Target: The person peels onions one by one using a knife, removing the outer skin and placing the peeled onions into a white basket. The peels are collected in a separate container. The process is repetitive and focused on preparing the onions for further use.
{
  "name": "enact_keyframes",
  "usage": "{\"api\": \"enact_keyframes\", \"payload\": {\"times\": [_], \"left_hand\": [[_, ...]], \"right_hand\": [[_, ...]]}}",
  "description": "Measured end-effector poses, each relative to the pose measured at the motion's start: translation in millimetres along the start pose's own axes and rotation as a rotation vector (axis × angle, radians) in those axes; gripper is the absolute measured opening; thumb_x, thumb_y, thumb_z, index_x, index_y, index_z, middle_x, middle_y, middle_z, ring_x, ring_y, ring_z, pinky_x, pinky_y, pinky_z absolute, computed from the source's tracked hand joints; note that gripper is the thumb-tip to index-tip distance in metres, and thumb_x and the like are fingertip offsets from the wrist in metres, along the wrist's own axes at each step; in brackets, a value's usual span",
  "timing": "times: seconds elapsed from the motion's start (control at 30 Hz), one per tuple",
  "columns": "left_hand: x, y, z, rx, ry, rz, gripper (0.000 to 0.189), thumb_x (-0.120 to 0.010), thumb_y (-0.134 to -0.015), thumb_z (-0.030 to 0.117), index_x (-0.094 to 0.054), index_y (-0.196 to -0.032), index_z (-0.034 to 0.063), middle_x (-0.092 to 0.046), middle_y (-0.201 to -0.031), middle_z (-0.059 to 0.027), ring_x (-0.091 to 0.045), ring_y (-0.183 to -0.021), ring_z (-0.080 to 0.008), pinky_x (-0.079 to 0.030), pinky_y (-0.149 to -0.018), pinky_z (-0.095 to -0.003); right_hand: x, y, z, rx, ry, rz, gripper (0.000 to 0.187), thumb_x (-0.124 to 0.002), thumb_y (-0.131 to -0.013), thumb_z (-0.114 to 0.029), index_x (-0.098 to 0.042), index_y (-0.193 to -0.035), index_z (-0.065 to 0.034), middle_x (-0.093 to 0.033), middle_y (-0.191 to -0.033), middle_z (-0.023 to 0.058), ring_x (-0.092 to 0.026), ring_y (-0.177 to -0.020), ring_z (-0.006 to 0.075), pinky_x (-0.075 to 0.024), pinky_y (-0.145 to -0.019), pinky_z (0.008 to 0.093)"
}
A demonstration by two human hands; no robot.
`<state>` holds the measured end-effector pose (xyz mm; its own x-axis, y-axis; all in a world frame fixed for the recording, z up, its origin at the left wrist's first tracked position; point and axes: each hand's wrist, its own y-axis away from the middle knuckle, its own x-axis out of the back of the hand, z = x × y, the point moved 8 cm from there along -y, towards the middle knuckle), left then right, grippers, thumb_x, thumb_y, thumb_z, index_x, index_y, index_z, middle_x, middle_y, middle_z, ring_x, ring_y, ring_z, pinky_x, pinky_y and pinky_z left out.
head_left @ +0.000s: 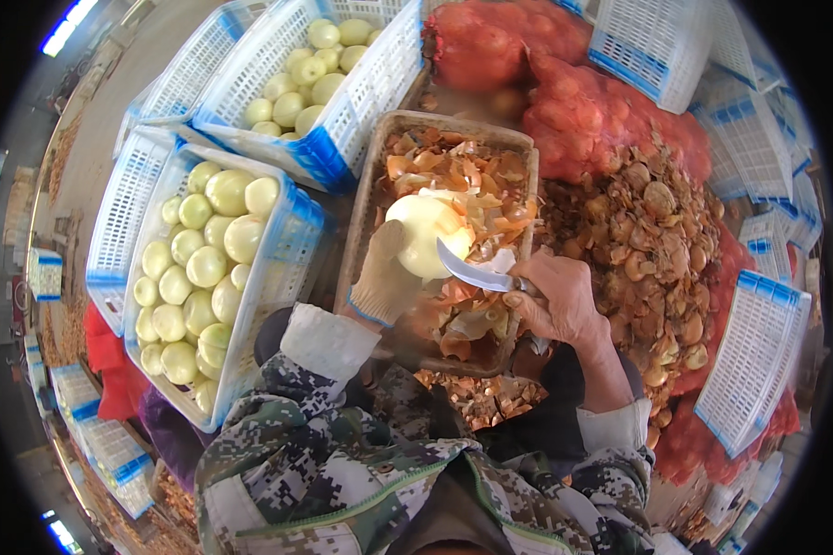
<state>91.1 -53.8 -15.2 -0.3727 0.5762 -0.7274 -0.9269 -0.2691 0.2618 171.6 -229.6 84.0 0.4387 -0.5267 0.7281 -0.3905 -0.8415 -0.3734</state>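
Observation:
My left hand (pixel 383 274), in a knitted glove, holds a large, mostly peeled onion (pixel 422 232) by its left side. Some dry skin still clings to the onion's right side. In my bare right hand (pixel 559 295) is the handle of a knife with a curved blade (pixel 479 275). The blade points left, its tip at the onion's lower right; whether it touches cannot be told. Both hands are over a shallow plastic tray (pixel 527 149) filled with brown onion skins (pixel 451 163).
Peeled onions (pixel 205 267) fill a white and blue crate (pixel 302 229) at the left; another such crate (pixel 347 149) stands beyond. Unpeeled onions (pixel 656 236) are heaped at the right, by red mesh sacks (pixel 583 104). More crates (pixel 753 361) lie farther right.

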Motion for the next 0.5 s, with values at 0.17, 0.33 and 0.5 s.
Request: {"api": "enact_keyframes", "payload": {"times": [0.17,0.33,0.5], "left_hand": [[2.0,0.2,-0.6,0.019,0.047,-0.002,0.083,-0.061,-0.084,0.062,-0.05,-0.136,-0.0014,-0.061,-0.13,-0.0177,-0.062,-0.118,-0.0322,-0.055,-0.098,-0.0447],[2.4,-2.9,2.8,-0.017,0.015,-0.026,0.084,-0.064,-0.083,0.062,-0.05,-0.135,-0.0025,-0.062,-0.127,-0.0172,-0.063,-0.117,-0.0312,-0.055,-0.098,-0.0439],[1.3,-1.4,3.8,-0.038,-0.063,0.017,0.085,-0.066,-0.082,0.064,-0.051,-0.133,-0.0021,-0.064,-0.121,-0.0163,-0.067,-0.107,-0.0292,-0.058,-0.089,-0.0399]], "right_hand": [[4.0,-2.5,-6.3,-0.015,0.113,-0.019,0.027,-0.077,-0.082,-0.031,-0.065,-0.092,-0.0091,-0.061,-0.074,0.0069,-0.061,-0.061,0.0295,-0.0473,-0.057,0.0377],[2.8,-2.2,-4.7,-0.036,0.143,-0.015,0.027,-0.078,-0.082,-0.031,-0.065,-0.092,-0.0093,-0.063,-0.078,0.0077,-0.062,-0.063,0.0302,-0.0478,-0.057,0.0377],[-3.7,9.4,9.5,-0.244,-0.012,-0.001,0.025,-0.073,-0.089,-0.031,-0.065,-0.092,-0.0074,-0.061,-0.072,0.0087,-0.062,-0.061,0.0256,-0.0474,-0.056,0.0368]]}}
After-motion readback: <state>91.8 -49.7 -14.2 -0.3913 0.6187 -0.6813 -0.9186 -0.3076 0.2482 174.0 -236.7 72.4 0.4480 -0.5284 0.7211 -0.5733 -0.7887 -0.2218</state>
